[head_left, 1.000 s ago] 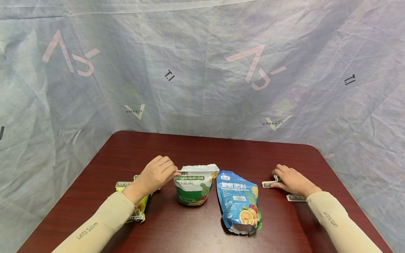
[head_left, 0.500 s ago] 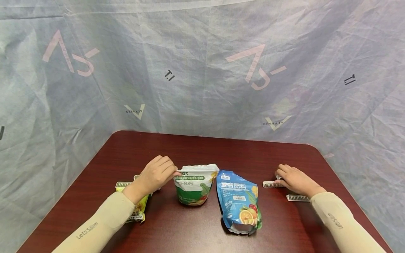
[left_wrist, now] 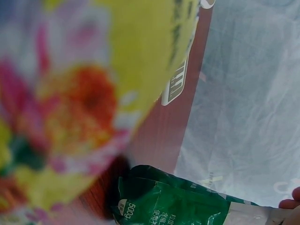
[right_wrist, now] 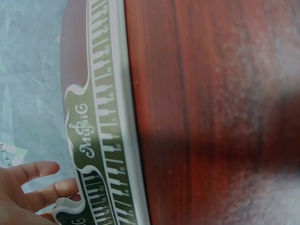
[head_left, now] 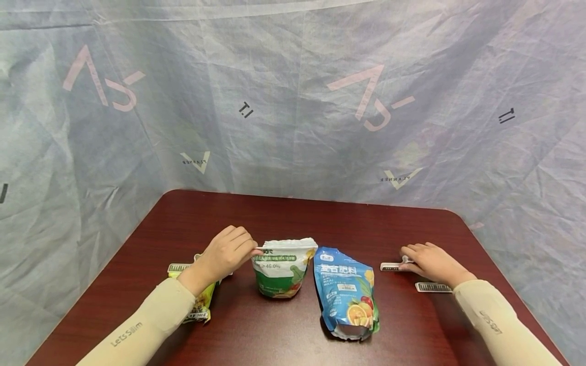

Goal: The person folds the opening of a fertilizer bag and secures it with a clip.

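In the head view my left hand (head_left: 231, 251) pinches the upper left corner of a green-and-white fertilizer bag (head_left: 280, 277), which stands upright. The left wrist view shows the fingertips (left_wrist: 289, 205) at this bag's pale top edge. My right hand (head_left: 432, 262) is at a white-edged bag clip (head_left: 390, 267) printed with piano keys. In the right wrist view its fingers (right_wrist: 35, 171) are spread, one reaching behind the curved tab of that clip (right_wrist: 70, 219); the thumb is hidden. A second such clip (head_left: 434, 287) lies just nearer, and its "Music" lettering fills the right wrist view.
A blue fertilizer bag (head_left: 345, 297) leans back between the green bag and the clips. Under my left forearm sits a yellow flower-print bag (head_left: 204, 305) with a piano-key clip (head_left: 178, 267) at its top. A grey cloth (head_left: 293, 101) hangs behind the dark red table (head_left: 302, 213).
My right hand has drawn a little to the right, and more of the clip by it shows. The left hand and the bags stay in place.
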Available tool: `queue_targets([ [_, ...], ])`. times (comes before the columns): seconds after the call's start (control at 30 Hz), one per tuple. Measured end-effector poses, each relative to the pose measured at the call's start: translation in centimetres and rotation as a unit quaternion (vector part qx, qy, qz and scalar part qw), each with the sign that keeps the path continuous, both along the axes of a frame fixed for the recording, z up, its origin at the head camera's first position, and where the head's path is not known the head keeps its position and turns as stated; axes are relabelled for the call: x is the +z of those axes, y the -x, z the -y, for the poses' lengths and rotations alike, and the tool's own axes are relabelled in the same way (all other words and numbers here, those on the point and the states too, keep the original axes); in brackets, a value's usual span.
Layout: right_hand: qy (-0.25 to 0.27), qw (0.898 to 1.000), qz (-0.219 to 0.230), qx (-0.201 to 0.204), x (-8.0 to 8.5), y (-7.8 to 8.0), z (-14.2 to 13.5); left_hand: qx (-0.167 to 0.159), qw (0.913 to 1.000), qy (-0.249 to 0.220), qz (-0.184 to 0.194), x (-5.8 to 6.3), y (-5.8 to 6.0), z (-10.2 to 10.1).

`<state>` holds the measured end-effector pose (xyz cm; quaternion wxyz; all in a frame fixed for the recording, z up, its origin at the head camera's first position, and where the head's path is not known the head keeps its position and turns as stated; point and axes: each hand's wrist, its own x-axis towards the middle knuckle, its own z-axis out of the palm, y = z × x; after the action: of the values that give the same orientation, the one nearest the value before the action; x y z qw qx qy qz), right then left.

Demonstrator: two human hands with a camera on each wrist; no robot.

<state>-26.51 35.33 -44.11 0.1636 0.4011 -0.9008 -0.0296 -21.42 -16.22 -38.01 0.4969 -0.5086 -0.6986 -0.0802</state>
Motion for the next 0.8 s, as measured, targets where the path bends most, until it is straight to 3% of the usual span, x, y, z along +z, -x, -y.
queue_targets([
  [0.8,0.004,1.000,-0.013,0.012,0.24,-0.87,-0.63,0.000,1.0000,-0.004,0.000,-0.20,0.05,0.09],
])
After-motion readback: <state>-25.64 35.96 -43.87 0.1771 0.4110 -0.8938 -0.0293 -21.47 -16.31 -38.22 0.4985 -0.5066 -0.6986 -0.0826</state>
